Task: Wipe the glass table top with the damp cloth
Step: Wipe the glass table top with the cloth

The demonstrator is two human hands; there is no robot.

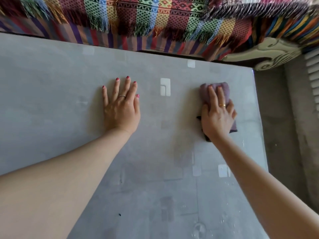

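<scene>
The glass table top [51,94] fills most of the view, grey and reflective. A folded purple cloth [222,88] lies on it near the right edge. My right hand [216,114] presses flat on the cloth with straight fingers, covering its near half. My left hand [120,107] rests flat on the bare glass at the centre, fingers spread, holding nothing.
A sofa with a colourful striped, fringed blanket [155,19] runs along the table's far edge. The table's right edge [259,121] drops to a grey floor [283,135]. White specks and smudges dot the glass near me at the lower right [222,219].
</scene>
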